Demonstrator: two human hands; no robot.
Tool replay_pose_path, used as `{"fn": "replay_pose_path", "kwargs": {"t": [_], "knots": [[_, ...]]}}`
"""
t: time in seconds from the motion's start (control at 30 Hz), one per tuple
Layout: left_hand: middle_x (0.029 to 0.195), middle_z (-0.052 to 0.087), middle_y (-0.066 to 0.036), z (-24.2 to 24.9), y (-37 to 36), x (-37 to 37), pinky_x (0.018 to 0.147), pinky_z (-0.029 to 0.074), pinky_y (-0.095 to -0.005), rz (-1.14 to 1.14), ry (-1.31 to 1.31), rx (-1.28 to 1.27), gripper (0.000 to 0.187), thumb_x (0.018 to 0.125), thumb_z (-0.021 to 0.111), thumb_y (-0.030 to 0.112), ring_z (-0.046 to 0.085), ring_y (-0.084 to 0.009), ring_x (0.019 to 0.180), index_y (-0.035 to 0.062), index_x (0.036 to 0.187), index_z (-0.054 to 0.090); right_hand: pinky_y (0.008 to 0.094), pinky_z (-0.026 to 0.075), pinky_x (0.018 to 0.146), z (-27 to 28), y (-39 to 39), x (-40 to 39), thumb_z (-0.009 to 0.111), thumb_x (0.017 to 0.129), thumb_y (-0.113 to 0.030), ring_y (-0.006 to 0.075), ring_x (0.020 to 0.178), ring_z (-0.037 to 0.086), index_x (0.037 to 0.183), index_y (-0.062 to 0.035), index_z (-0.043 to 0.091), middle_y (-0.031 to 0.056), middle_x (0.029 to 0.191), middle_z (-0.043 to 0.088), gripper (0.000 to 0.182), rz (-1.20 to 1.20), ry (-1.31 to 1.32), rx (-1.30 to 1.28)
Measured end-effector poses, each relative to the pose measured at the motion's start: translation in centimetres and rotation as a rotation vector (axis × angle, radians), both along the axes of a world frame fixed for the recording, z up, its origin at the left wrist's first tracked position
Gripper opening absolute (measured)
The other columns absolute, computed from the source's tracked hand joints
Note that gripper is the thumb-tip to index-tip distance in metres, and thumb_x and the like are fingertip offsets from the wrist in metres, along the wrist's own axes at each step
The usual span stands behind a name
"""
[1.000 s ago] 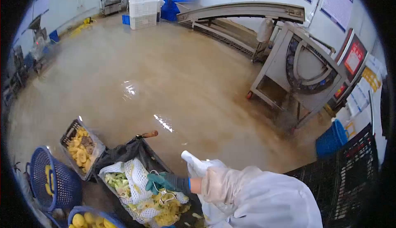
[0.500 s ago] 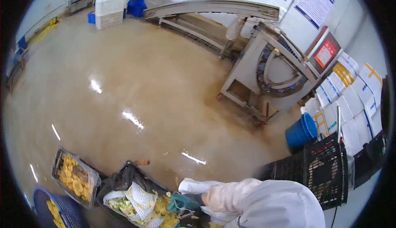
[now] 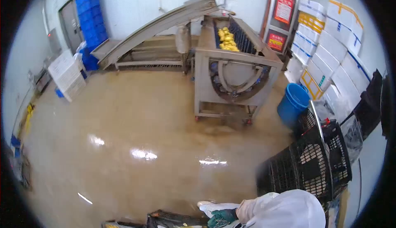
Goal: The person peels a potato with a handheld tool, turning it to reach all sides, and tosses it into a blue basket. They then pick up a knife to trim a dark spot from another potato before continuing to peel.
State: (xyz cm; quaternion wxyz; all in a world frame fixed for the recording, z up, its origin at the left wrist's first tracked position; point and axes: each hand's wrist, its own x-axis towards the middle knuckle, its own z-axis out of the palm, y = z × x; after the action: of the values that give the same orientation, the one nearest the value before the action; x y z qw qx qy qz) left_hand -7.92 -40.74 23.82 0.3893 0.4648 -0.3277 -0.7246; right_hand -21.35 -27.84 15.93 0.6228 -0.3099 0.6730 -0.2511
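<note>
My right hand (image 3: 222, 218), in a dark green glove with a white sleeve (image 3: 280, 209), is low in the view, just right of a black-lined container (image 3: 173, 219). I cannot make out its finger pose or whether it holds anything. Only the container's upper edge shows, with a little white and yellow material at the bottom border. Left of it, the rim of a second container (image 3: 119, 224) is barely in view. A white boot (image 3: 210, 206) shows just above the glove. My left hand is out of sight.
A metal machine (image 3: 237, 77) holding yellow pieces (image 3: 227, 40) stands ahead beside a sloped conveyor (image 3: 161, 28). On the right are a blue bucket (image 3: 293, 100), black crates (image 3: 301, 162) and stacked white boxes (image 3: 326, 63). The floor (image 3: 136, 116) looks wet.
The view has lifted and turned, so the containers have dropped mostly below the frame and the yellow pieces in the machine now show. My gloved right hand appears lower and farther right.
</note>
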Motion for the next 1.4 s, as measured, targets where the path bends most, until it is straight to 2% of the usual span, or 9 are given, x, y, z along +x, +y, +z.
{"fn": "replay_pose_path", "kwargs": {"t": [0.43, 0.5, 0.67, 0.7, 0.83, 0.9, 1.0, 1.1, 1.4], "knots": [[0.122, 0.052, -0.013, 6.2, -5.6, -11.1, 0.093, 0.04, -0.0518, -0.034, 0.159, 0.213, 0.054, 0.079, 0.051, 0.037, 0.054, -0.0316, 0.105, 0.0099, 0.125, 0.045, 0.0369, 0.042, 0.058, -5.3, 0.8, -5.8, 0.049, 0.088, -0.028, 0.0232, 0.072, 0.059, 0.088, -0.0092, 0.062, 0.0118, 0.076, 0.061, 0.023, -0.216, -0.133, -0.106], [0.122, 0.052, -0.013, 6.4, -5.7, -11.6, 0.093, 0.04, -0.0522, -0.033, 0.176, 0.234, 0.053, 0.08, 0.05, 0.038, 0.054, -0.0314, 0.105, 0.0102, 0.125, 0.045, 0.0381, 0.043, 0.071, -5.8, 0.4, -5.5, 0.048, 0.089, -0.03, 0.0257, 0.085, 0.06, 0.097, -0.0069, 0.063, 0.0136, 0.09, 0.065, 0.029, -0.235, -0.054, -0.168], [0.123, 0.051, -0.013, 6.8, -6.1, -12.3, 0.093, 0.04, -0.0532, -0.036, 0.221, 0.283, 0.052, 0.082, 0.048, 0.038, 0.054, -0.031, 0.105, 0.0109, 0.126, 0.044, 0.0459, 0.044, 0.081, -10.9, -3.4, -6.5, 0.053, 0.083, -0.034, 0.038, 0.1, 0.057, 0.099, -0.0034, 0.063, 0.0239, 0.103, 0.06, 0.035, 0.216, 0.219, 0.185], [0.123, 0.051, -0.013, 6.9, -6.1, -12.3, 0.093, 0.04, -0.0534, -0.035, 0.23, 0.295, 0.052, 0.083, 0.047, 0.038, 0.054, -0.0309, 0.105, 0.0111, 0.127, 0.044, 0.0461, 0.044, 0.08, -11.4, -2.7, -6.5, 0.053, 0.084, -0.035, 0.038, 0.099, 0.057, 0.098, -0.0033, 0.063, 0.0236, 0.102, 0.06, 0.036, 0.213, 0.225, 0.189], [0.124, 0.051, -0.012, 6.7, -6.1, -12.0, 0.094, 0.04, -0.0542, -0.027, 0.267, 0.324, 0.051, 0.084, 0.045, 0.038, 0.054, -0.0306, 0.106, 0.0116, 0.128, 0.044, 0.0468, 0.043, 0.079, 5.8, -2.2, -9.2, 0.053, 0.084, -0.04, 0.038, 0.095, 0.058, 0.093, -0.003, 0.062, 0.0224, 0.097, 0.061, 0.04, -0.055, 0.247, -0.056], [0.125, 0.051, -0.012, 6.4, -5.8, -11.5, 0.094, 0.04, -0.0546, -0.019, 0.292, 0.349, 0.05, 0.085, 0.044, 0.039, 0.055, -0.0305, 0.106, 0.0119, 0.128, 0.044, 0.0467, 0.043, 0.077, 7.7, -1.9, -9.1, 0.052, 0.086, -0.041, 0.0378, 0.092, 0.058, 0.089, -0.0029, 0.062, 0.0209, 0.092, 0.061, 0.04, -0.12, 0.226, -0.154], [0.125, 0.051, -0.012, 5.9, -5.1, -10.1, 0.094, 0.039, -0.0551, 0.009, 0.331, 0.373, 0.05, 0.087, 0.043, 0.039, 0.055, -0.0302, 0.106, 0.0124, 0.129, 0.043, 0.0462, 0.044, 0.073, 6.3, -1.4, -7.2, 0.048, 0.089, -0.042, 0.0365, 0.083, 0.057, 0.081, -0.0038, 0.06, 0.0178, 0.082, 0.06, 0.041, -0.239, 0.335, -0.291], [0.126, 0.051, -0.011, 4.9, -3.9, -7.5, 0.094, 0.039, -0.0557, 0.044, 0.386, 0.394, 0.049, 0.088, 0.041, 0.039, 0.055, -0.03, 0.106, 0.0128, 0.129, 0.043, 0.0457, 0.038, 0.08, 5.0, -2.0, -6.8, 0.044, 0.09, -0.043, 0.0359, 0.091, 0.051, 0.089, -0.0033, 0.057, 0.0175, 0.092, 0.056, 0.041, -0.246, 0.397, -0.303], [0.128, 0.05, -0.01, -2.9, 7.1, 7.5, 0.095, 0.039, -0.0575, 0.264, 0.634, 0.422, 0.048, 0.092, 0.036, 0.04, 0.055, -0.0293, 0.107, 0.0141, 0.131, 0.042, 0.0441, 0.022, 0.098, 2.9, 1.6, -4.3, 0.034, 0.093, -0.045, 0.0342, 0.116, 0.033, 0.113, -0.0018, 0.046, 0.0165, 0.12, 0.043, 0.049, 0.368, -0.206, -0.179]]}}
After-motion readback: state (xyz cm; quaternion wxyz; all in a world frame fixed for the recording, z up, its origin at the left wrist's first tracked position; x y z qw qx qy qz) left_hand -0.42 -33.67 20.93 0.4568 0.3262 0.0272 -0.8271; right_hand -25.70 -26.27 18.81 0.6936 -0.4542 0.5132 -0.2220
